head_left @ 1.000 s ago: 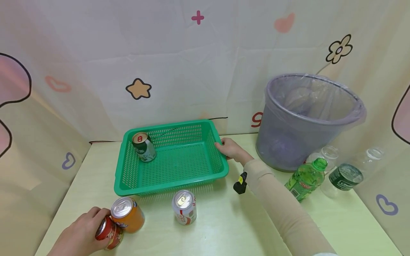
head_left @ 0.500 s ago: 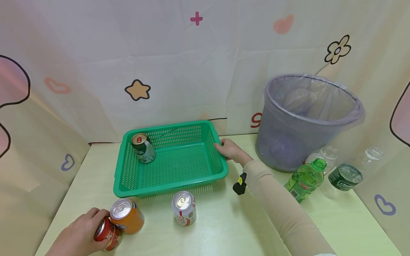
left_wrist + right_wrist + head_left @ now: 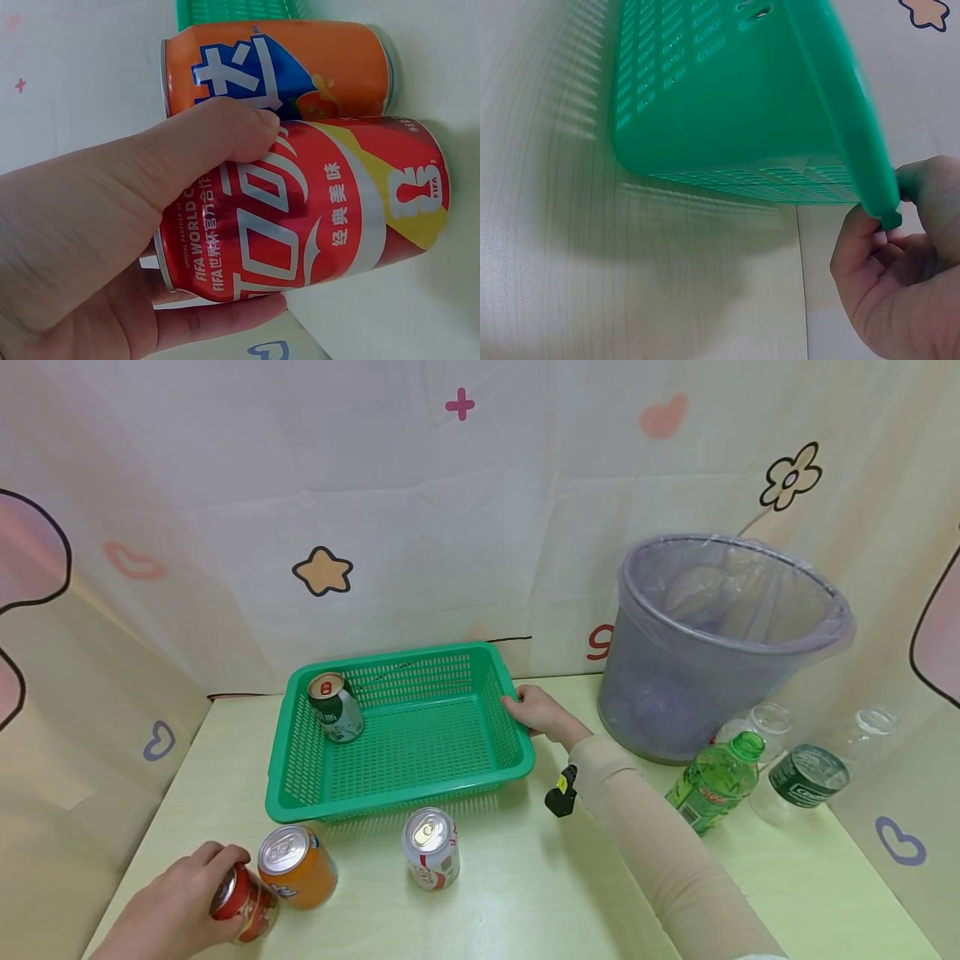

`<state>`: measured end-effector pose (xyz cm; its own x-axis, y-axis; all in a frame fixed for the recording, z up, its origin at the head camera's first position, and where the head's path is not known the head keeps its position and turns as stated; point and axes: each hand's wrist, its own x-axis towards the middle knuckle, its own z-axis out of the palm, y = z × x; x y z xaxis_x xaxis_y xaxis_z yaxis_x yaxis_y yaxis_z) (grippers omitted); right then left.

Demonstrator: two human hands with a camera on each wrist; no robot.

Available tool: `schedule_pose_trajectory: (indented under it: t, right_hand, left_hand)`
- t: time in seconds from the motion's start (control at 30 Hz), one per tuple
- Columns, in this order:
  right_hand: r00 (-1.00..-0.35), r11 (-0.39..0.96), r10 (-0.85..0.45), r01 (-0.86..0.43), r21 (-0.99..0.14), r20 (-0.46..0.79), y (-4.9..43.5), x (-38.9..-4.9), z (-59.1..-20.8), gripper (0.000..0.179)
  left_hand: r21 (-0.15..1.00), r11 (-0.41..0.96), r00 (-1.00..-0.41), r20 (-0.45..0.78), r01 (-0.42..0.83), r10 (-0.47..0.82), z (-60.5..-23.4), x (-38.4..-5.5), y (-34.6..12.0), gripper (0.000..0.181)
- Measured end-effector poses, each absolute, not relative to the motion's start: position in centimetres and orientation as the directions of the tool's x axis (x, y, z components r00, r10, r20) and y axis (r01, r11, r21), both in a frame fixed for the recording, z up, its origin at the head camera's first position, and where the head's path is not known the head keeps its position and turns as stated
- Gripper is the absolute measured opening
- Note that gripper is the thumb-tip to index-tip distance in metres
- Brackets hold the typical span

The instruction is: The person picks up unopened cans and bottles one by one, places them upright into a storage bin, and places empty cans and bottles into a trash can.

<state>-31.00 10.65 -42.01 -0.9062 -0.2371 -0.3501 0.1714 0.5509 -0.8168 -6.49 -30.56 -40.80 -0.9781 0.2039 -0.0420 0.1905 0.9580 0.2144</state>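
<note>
My left hand (image 3: 174,900) grips a red soda can (image 3: 277,217) at the front left of the table, thumb on one side and fingers on the other. Right of it stands an orange soda can (image 3: 298,868), very close by. At its right rim, a green plastic basket (image 3: 401,799) is pinched between the thumb and curled fingers of my right hand (image 3: 546,710). A dark green and white can (image 3: 337,714) stands inside the basket's left end. In front of the basket is a white and red can (image 3: 432,856), upright and untouched.
A purple mesh bin (image 3: 667,693) with a clear liner stands at the back right. Near it are a green plastic bottle (image 3: 716,785) and clear bottles, one with a dark green label (image 3: 810,775). A patterned curtain (image 3: 420,527) hangs behind the table.
My left hand and the red can have shifted slightly left, away from the orange can. My right hand stays on the basket rim, and the basket has not moved noticeably.
</note>
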Motion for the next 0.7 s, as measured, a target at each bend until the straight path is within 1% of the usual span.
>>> schedule_pose_trajectory:
  t: [0.1,0.3,0.5,0.7]
  right_hand:
    - [-0.908,0.555,-0.236,0.167,-0.815,-0.347,10.7,-31.0,-42.0,0.034]
    - [-0.908,0.560,-0.243,0.155,-0.814,-0.340,10.8,-31.2,-42.2,0.035]
    - [-0.907,0.564,-0.230,0.172,-0.808,-0.354,10.7,-31.1,-42.1,0.035]
    - [-0.906,0.560,-0.228,0.179,-0.809,-0.358,10.6,-30.9,-41.8,0.034]
  left_hand:
    - [0.195,0.959,-0.978,-0.007,0.204,0.210,-40.6,-6.6,-30.7,0.056]
    - [0.185,0.956,-0.973,-0.012,0.226,0.232,-40.0,-7.3,-31.4,0.054]
    - [0.156,0.942,-0.954,0.083,0.299,0.289,-39.2,-8.1,-31.8,0.051]
    - [0.125,0.937,-0.943,0.113,0.326,0.313,-38.7,-8.7,-32.2,0.049]
